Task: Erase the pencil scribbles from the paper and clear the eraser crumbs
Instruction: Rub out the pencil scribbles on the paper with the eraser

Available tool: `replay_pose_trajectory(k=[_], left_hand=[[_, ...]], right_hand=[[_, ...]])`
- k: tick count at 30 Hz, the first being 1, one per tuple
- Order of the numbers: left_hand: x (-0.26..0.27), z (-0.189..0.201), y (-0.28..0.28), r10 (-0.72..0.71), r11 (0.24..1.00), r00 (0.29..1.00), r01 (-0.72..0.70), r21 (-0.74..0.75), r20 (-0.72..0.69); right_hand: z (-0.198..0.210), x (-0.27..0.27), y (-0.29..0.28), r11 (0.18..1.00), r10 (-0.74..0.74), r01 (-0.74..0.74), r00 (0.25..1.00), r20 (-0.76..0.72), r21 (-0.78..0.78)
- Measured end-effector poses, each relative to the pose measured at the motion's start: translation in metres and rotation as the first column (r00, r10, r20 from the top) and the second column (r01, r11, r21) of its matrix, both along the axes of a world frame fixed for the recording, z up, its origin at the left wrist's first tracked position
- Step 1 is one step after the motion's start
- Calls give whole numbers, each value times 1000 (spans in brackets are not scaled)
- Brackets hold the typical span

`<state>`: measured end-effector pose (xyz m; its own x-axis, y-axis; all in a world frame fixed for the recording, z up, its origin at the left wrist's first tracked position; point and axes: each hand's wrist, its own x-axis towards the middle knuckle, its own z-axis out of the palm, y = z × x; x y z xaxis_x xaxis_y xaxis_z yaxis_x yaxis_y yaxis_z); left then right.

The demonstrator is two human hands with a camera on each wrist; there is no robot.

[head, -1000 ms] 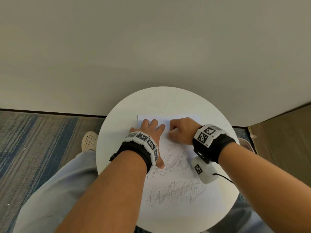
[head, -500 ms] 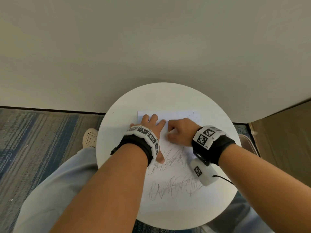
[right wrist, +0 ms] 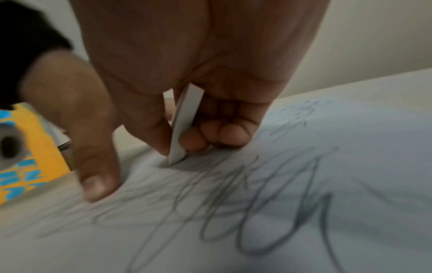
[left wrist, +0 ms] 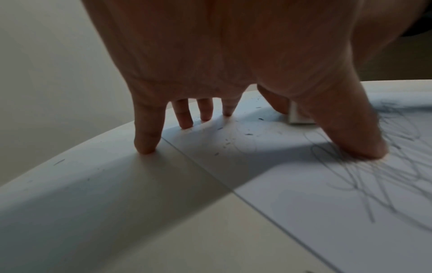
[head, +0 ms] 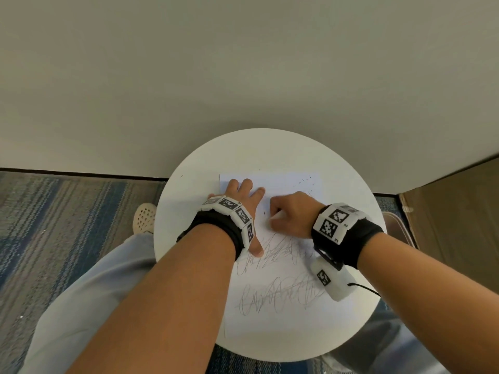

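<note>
Currently right hand [head: 293, 214] fingers pinch the eraser [right wrist: 184, 125] upright on the paper [head: 283, 319]; remaining scribbles [head: 278, 295] lie wrist-ward of them, left hand [head: 243, 201] splayed flat alongside.

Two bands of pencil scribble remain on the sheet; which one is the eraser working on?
The upper scribble band, farther from the person: the right hand holds the eraser at its top edge. The lower scribble band lies untouched, nearer the person.

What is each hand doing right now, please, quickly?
Left hand: open, fingers spread, pressing the paper flat.
Right hand: closed, gripping the white eraser against the paper.
</note>
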<state>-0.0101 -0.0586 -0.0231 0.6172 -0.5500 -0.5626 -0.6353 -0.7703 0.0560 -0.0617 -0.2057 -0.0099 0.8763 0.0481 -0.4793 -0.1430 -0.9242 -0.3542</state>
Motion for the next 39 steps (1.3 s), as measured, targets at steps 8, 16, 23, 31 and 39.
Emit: replay_pose_trajectory(k=[8,16,23,31,39], left_hand=[[0,-1,1,8,1000,1000,-8,-16,-1],[0,-2,0,0,1000,1000,0,-3,3],[-1,-3,0,4,1000,1000,-3,-21,16],[-3,0,-1,5,1000,1000,-4,-17,23],[-2,-1,0,8,1000,1000,-7,-20,24]], right_hand=[[-2,-2,-4,1000,-10,10,1000,-22,25],[0,7,-7,1000,-31,31,999,-29,6],[-1,14,-9,996,-91,92,995,-25,8],[0,26,-9,986,-164,165,985,-53,22],[4,26,-17,988,-151,152,986,-67,2]])
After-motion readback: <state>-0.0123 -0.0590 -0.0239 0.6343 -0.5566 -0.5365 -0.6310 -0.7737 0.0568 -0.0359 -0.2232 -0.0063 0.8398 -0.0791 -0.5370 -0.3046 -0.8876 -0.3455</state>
